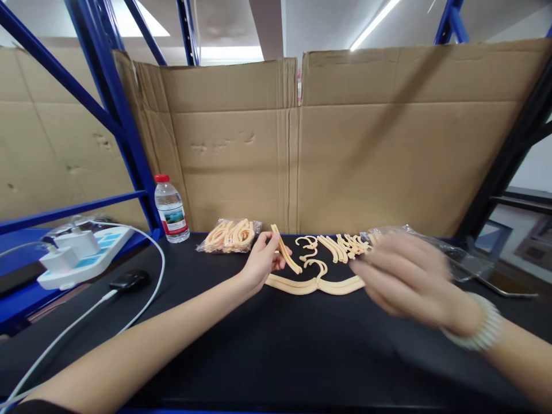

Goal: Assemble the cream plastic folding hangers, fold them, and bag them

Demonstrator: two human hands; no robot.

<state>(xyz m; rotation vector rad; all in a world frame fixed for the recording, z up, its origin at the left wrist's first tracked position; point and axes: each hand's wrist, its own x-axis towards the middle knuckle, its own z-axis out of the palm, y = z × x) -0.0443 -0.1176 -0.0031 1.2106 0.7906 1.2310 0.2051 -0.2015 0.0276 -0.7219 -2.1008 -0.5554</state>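
Note:
Between the thumb and fingers of my left hand is a short, pale, slightly curved wooden-looking strip, tilted up off the table. My right hand is smeared by motion, so its fingers and anything in them cannot be made out. It hovers over the right end of a long wavy strip that lies on the black table. A curled piece stands against the middle of that strip. Behind it lie several loose straight and curved pieces, and hooked pieces are to their left.
A clear bag of pale pieces lies at the back left, beside a water bottle. A crumpled plastic bag is at the back right. A power strip and white cable occupy the left. Cardboard walls the back.

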